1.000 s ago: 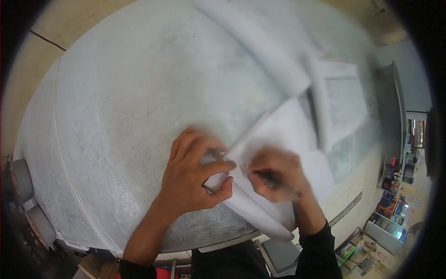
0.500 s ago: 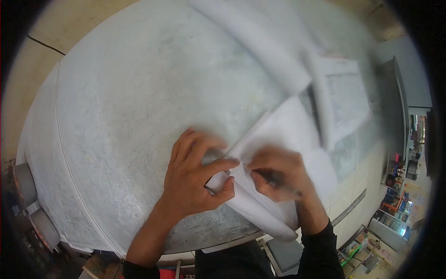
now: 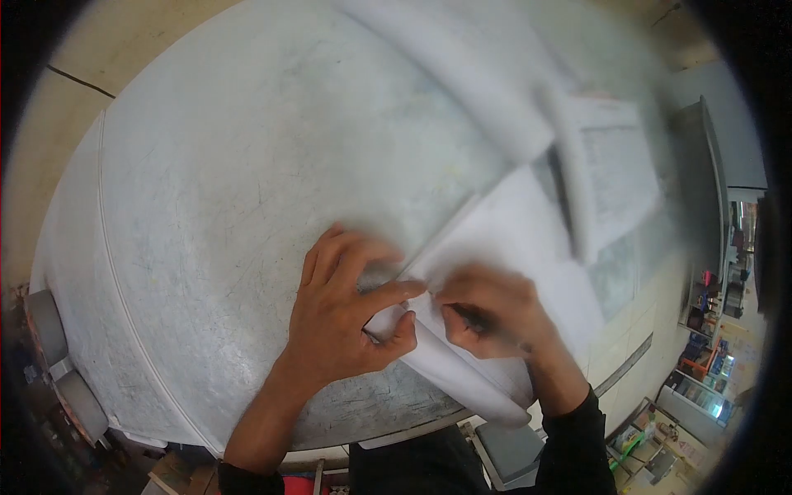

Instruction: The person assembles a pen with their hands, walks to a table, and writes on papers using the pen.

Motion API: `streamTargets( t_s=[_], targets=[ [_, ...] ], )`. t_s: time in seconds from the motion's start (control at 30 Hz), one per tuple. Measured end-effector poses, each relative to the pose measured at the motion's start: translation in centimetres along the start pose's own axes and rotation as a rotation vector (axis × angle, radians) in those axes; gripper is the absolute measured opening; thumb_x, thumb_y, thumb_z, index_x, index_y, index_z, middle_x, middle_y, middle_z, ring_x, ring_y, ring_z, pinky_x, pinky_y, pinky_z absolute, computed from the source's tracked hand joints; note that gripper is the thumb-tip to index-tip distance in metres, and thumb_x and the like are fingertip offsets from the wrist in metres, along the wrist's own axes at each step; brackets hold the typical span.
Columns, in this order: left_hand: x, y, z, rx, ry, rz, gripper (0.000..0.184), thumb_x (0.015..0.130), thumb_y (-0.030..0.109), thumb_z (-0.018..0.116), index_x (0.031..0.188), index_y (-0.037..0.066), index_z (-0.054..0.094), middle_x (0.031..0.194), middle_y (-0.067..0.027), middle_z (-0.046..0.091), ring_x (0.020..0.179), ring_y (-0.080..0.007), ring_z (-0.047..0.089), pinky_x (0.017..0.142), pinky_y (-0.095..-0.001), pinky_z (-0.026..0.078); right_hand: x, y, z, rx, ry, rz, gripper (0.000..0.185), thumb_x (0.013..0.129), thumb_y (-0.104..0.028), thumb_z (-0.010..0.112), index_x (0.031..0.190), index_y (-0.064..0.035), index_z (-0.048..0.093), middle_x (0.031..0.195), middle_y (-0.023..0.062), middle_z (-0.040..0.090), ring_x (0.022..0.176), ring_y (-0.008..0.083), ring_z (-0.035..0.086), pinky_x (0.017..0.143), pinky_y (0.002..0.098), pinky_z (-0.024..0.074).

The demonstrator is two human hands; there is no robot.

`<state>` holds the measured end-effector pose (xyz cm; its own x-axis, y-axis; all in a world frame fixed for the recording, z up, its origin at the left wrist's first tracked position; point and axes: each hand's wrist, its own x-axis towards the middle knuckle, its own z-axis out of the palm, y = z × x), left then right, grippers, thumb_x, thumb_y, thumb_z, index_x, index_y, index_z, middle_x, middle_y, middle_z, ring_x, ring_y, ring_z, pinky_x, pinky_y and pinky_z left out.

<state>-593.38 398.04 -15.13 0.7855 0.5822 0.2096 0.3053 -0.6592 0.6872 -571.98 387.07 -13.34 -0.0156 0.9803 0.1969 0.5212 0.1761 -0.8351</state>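
Note:
On the table's near right part lies a white sheet [image 3: 528, 223], which looks like cloth or paper, with its near edge curled into a roll [image 3: 470, 379]. My left hand [image 3: 338, 305] is at the sheet's left corner, thumb and index finger holding the curled edge, the other fingers bent above the table. Close beside it, my right hand [image 3: 491, 309] is pinched over the sheet, its fingertips almost meeting my left index finger. A slim dark object [image 3: 470, 318] shows in the right hand; blur hides its kind.
A large pale, scratched table [image 3: 231, 181] fills most of the view. Beyond the sheet lie another rolled white piece [image 3: 462, 74] and a folded white piece [image 3: 619, 165]. Grey cylinders [image 3: 78, 404] are at the left edge, and a grey stool [image 3: 507, 454] stands below the table.
My right hand has shifted very slightly, with its fingers still close together. My left hand and the white sheet stay nearly where they were.

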Motion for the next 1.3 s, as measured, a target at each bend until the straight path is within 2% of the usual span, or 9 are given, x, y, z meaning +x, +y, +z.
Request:
streamTargets(
  t_s=[1.3],
  targets=[
    [0.06,0.14,0.10,0.029,-0.029,0.008,0.036,0.067,0.016,0.076,0.101,0.022,0.086,0.127,-0.0058,0.064,0.132,-0.0316,0.052,0.124,-0.0613,0.031,-0.45,0.65,-0.02,-0.039,0.012,-0.027,0.019,0.080,0.005,0.076,0.094,-0.0004,0.065,0.090,0.0129,0.063,0.071,0.0271,0.067,0.062,0.0367,0.0548]
  ],
)
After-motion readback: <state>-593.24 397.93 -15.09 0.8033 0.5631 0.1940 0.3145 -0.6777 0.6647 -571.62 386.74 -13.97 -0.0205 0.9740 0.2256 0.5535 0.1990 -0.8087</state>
